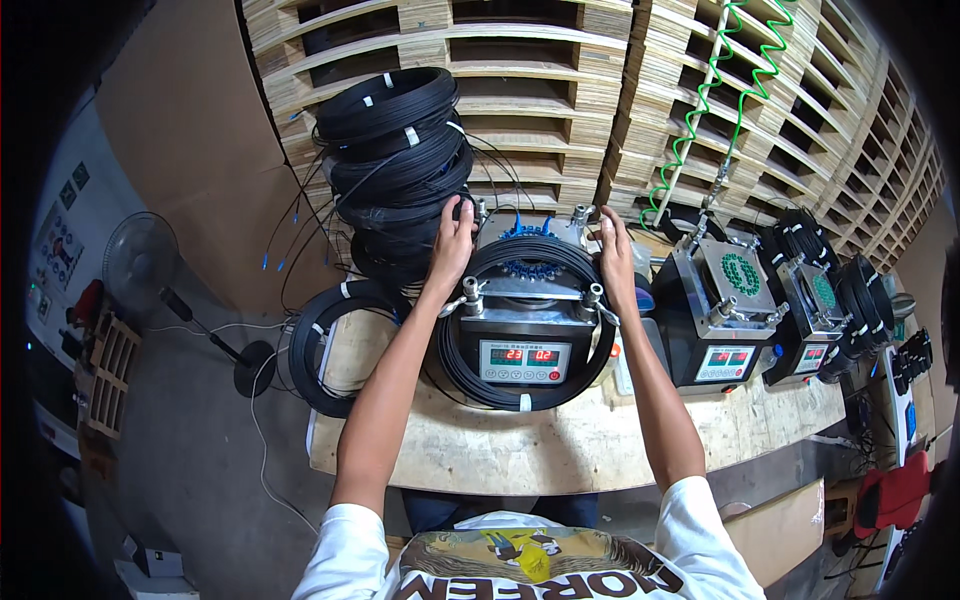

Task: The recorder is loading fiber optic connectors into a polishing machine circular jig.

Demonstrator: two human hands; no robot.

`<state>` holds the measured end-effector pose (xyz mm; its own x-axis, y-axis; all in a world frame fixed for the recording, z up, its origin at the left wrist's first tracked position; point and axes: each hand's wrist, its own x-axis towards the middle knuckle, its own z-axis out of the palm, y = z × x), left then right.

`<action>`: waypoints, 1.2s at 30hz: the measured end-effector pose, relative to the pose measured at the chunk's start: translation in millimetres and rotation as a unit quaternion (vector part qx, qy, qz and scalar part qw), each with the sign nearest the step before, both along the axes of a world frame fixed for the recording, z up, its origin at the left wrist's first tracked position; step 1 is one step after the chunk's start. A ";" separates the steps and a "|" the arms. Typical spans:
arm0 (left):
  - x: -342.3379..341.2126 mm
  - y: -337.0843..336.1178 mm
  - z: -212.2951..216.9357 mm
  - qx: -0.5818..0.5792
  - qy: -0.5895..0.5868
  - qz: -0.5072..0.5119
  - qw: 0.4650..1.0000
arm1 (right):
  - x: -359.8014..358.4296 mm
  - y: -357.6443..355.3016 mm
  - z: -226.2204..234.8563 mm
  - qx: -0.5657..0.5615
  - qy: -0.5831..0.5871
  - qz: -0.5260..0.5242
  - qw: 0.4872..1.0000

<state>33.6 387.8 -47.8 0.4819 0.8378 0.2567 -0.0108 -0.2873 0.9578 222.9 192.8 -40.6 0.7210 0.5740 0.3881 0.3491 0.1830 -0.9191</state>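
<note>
A polishing machine [500, 330] with a lit red display panel stands before me on the wooden table. Around its front hangs a coil of black cable [463, 385], tied with a white band at the bottom. Blue connectors [530, 268] sit in a ring on the machine's top plate, partly hidden by the coil. My left hand [452, 245] is at the machine's back left post, its fingers stretched and holding nothing visible. Beside the back right post [580, 215], my right hand [615, 258] also has its fingers apart. Whether either hand touches a post I cannot tell.
A tall stack of black cable coils [395, 170] rises at the back left; another coil [310, 350] lies at the table's left edge. Two similar machines [715, 320] [805, 320] stand to the right. Wooden pallets [540, 80] form the back wall. Green spiral hoses [700, 105] hang there.
</note>
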 end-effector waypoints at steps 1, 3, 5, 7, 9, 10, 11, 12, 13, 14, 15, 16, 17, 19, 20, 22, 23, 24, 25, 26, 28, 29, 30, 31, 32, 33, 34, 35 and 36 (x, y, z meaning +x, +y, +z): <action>0.3 -1.5 1.2 -0.021 -0.014 -0.007 1.000 | 1.6 -1.3 0.7 -0.010 -0.023 -0.003 1.000; 0.5 -4.5 4.0 -0.026 -0.014 -0.002 1.000 | 4.6 -3.0 -0.7 -0.021 -0.045 -0.006 0.999; 0.0 -4.9 4.1 -0.030 -0.013 0.005 0.999 | 5.2 -2.2 -1.5 -0.004 -0.046 0.006 0.999; -0.6 -2.0 2.1 -0.019 -0.007 0.014 1.000 | 4.3 -1.2 -1.9 -0.002 -0.050 0.010 0.999; 1.0 1.0 -1.3 -0.013 -0.011 0.009 1.000 | 3.6 -1.1 -2.2 0.000 -0.053 0.011 0.999; 2.1 2.4 -3.0 -0.007 -0.015 0.004 1.000 | 3.2 0.2 -2.2 0.016 -0.019 0.021 0.999; 2.9 5.4 -5.5 -0.007 -0.015 0.004 1.000 | 2.1 1.5 -1.4 0.033 0.015 0.032 0.999; 3.5 8.2 -7.8 0.005 -0.013 0.000 1.000 | 0.7 1.6 -1.0 0.033 0.015 0.032 0.999; 3.5 11.0 -10.2 0.018 -0.011 -0.005 1.000 | -0.9 1.3 -0.6 0.031 -0.012 0.015 0.999; 3.9 11.6 -11.1 0.018 -0.011 -0.006 1.000 | -1.3 0.6 -0.8 0.029 -0.040 -0.003 0.999; 3.8 12.4 -11.9 0.027 -0.009 -0.006 1.000 | -1.5 0.4 -0.6 0.029 -0.040 -0.004 0.999; 3.7 13.0 -12.6 0.037 -0.008 -0.005 0.999 | -1.9 0.5 -0.2 0.019 -0.020 -0.005 1.000; 4.8 10.4 -11.2 0.036 -0.008 -0.007 0.999 | -1.4 -0.7 0.4 0.009 -0.001 -0.007 1.000; 6.1 5.2 -8.7 0.013 -0.009 -0.008 1.000 | 0.7 -4.6 2.0 -0.012 -0.021 -0.013 1.000; 5.6 6.2 -8.9 0.014 -0.008 -0.007 1.000 | 1.3 -4.9 2.3 -0.031 -0.042 -0.016 0.998; 4.2 8.8 -9.3 0.019 -0.001 -0.003 1.000 | 1.2 -2.2 1.2 -0.031 -0.036 -0.014 0.999; 3.9 8.2 -8.5 0.019 -0.001 -0.004 1.000 | 1.5 -1.6 1.1 -0.033 -0.032 -0.013 0.999; 3.5 7.7 -7.6 0.013 -0.005 0.005 1.000 | 2.1 -1.2 1.2 -0.033 -0.032 -0.014 0.999; 2.9 7.1 -6.7 0.007 -0.009 0.013 1.000 | 2.6 -0.8 1.5 -0.034 -0.029 -0.007 0.999; 2.7 8.2 -7.3 0.008 -0.009 0.013 1.000 | 4.3 0.3 0.3 -0.033 -0.027 0.001 0.999; 1.2 10.2 -7.9 0.013 -0.015 0.035 0.999 | 5.9 3.6 -2.6 -0.020 -0.035 0.000 0.999; 1.7 6.6 -5.0 0.013 -0.015 0.033 0.999 | 7.7 3.8 -4.2 -0.008 -0.043 -0.004 0.999; 1.8 2.5 -2.3 0.001 -0.015 0.032 0.999 | 9.0 3.5 -6.1 -0.008 -0.044 -0.006 0.999; 2.2 -1.6 0.5 -0.011 -0.014 0.030 0.999 | 9.6 2.7 -8.6 0.004 -0.023 0.002 1.000; 1.5 -4.7 2.7 -0.010 -0.015 0.030 0.999 | 8.8 2.6 -9.1 0.017 -0.003 0.012 1.000; 1.3 -7.8 4.7 -0.021 -0.021 0.024 0.999 | 9.5 2.0 -8.8 0.011 -0.019 0.002 1.000; 1.9 -10.4 7.2 -0.032 -0.027 0.018 0.999 | 10.5 1.0 -8.7 0.012 -0.020 0.001 1.000; 0.6 -8.6 6.6 -0.031 -0.027 0.019 0.999 | 8.7 1.2 -7.2 0.003 -0.009 0.002 1.000; -0.5 -6.8 5.8 -0.024 -0.021 0.012 0.999 | 7.0 1.5 -5.9 -0.005 0.003 0.003 1.000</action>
